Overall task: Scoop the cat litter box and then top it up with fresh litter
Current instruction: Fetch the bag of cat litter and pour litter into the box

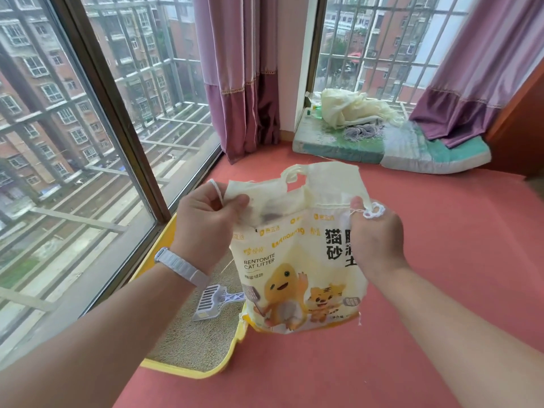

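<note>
A pale yellow bag of bentonite cat litter (297, 269) hangs upright in front of me, above the red floor. My left hand (206, 222) pinches the bag's top left corner. My right hand (376, 234) grips the top right edge, with a loose white string looped over its fingers. The bag's mouth is spread between both hands. Below it, against the window, lies the yellow litter box (232, 346) filled with tan litter. A grey slotted scoop (210, 303) rests on the litter. My left arm hides part of the box.
A large barred window (73, 142) runs along the left. Purple curtains (238, 69) hang in the corner. At the back right a green-and-white mat (412, 148) carries a crumpled cream bag (350, 108). Red floor (456, 231) spreads to the right.
</note>
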`<state>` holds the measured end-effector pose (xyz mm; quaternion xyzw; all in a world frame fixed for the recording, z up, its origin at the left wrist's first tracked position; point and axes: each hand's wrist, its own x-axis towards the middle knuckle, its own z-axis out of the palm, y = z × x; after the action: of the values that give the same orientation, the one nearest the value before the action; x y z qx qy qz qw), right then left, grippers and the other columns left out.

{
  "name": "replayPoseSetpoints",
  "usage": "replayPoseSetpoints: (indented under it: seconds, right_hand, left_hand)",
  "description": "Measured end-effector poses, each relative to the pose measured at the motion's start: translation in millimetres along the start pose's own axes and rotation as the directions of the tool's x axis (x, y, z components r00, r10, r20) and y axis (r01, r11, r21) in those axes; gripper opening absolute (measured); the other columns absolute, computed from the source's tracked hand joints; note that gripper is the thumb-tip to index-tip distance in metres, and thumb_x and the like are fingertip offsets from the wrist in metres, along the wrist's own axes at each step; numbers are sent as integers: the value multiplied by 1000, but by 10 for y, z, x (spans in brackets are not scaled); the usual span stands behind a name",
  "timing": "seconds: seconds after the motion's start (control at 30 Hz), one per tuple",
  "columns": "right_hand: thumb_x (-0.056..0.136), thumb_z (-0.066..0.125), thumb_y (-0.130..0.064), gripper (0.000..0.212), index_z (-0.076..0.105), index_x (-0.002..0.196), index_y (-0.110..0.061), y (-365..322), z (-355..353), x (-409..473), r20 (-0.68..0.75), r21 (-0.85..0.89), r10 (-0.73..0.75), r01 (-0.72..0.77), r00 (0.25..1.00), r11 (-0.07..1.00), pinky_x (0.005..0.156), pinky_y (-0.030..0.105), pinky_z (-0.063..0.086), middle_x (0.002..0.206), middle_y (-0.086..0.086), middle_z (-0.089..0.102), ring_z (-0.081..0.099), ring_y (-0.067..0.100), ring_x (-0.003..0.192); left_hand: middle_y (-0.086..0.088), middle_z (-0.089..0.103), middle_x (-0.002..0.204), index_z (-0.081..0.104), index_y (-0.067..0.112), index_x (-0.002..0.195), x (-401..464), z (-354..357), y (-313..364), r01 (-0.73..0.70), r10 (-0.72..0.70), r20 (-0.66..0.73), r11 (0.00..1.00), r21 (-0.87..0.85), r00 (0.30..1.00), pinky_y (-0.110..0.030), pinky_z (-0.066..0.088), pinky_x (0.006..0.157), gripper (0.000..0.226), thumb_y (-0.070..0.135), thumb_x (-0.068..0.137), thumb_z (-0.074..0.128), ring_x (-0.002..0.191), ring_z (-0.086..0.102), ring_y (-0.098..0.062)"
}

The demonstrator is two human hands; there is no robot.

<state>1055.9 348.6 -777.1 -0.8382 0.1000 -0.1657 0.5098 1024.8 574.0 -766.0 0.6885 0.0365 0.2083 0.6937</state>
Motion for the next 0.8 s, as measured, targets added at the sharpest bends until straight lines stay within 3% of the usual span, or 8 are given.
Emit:
replayPoseSetpoints:
  seconds: [0.17, 0.33, 0.4, 0.47, 0.57, 0.63, 0.73, 0.8]
  right_hand:
    - [99, 52, -23, 49, 31, 55, -16, -133, -90, 143, -87, 49, -62, 67, 994, 997, 57, 35, 25, 53, -2, 34, 29, 22, 56]
    - [94, 59, -21, 48, 33, 55, -16, -74, -87, 176, -78, 79, -35, 41, 996, 996, 57, 36, 28, 52, -1, 34, 30, 24, 58]
    - [87, 60, -23, 37, 39, 57, -13, -55, -117, 230, -104, 121, -9, 22, 995, 992, 57, 39, 32, 59, 9, 49, 37, 22, 61]
    - [82, 58, -19, 28, 43, 60, -7, -46, -141, 288, -128, 162, 19, 2, 992, 987, 59, 45, 37, 78, 26, 63, 43, 19, 67]
    - [83, 55, -4, 19, 51, 64, -2, -41, -149, 304, -106, 210, 67, -44, 992, 977, 58, 33, 35, 83, 11, 70, 47, 15, 68]
    - [84, 53, 2, 20, 52, 65, -5, -66, -148, 280, -79, 228, 114, -94, 990, 969, 48, 24, 33, 79, -11, 67, 45, 8, 57]
    - [85, 54, 4, 20, 56, 68, -8, -128, -184, 227, -35, 194, 188, -178, 981, 965, 38, 19, 26, 74, -12, 60, 34, 6, 37]
    - [88, 55, 1, 22, 54, 68, -9, -246, -260, 201, -23, 180, 255, -247, 967, 952, 36, 19, 21, 62, -12, 50, 27, 8, 34]
  left_hand:
    - [10, 72, 64, 67, 17, 73, 89, 13, 122, -133, 133, -7, 991, -28, 991, -28, 58, 63, 17, 2, 78, 73, 61, 67, -7]
    - [17, 68, 61, 65, 17, 75, 180, -115, -37, -104, 105, -110, 994, 14, 988, -19, 50, 61, 19, 3, 87, 69, 61, 60, 0]
    - [11, 66, 66, 67, 13, 76, 215, -143, -47, -131, 136, -105, 990, 56, 985, -17, 47, 61, 12, 8, 87, 67, 64, 56, -6]
    - [-7, 58, 70, 63, -6, 78, 255, -135, -54, -171, 182, -95, 979, 113, 979, -20, 41, 58, 16, 4, 90, 65, 66, 48, -13]
    - [-12, 53, 73, 55, -17, 79, 319, -81, -68, -165, 178, -110, 980, 115, 978, -29, 37, 60, 27, 6, 89, 66, 69, 43, -17]
    - [-12, 58, 71, 59, -12, 76, 351, -42, -69, -101, 114, -142, 990, 96, 983, -33, 41, 63, 23, 7, 87, 66, 70, 49, -19]
    - [5, 67, 60, 66, 13, 64, 386, 28, 59, 35, -17, -189, 995, 93, 982, -27, 49, 61, 27, 1, 88, 67, 61, 58, -11]
    - [8, 66, 58, 66, 18, 64, 411, 85, 245, 104, -83, -183, 989, 106, 980, -19, 48, 57, 32, -2, 89, 66, 55, 56, -4]
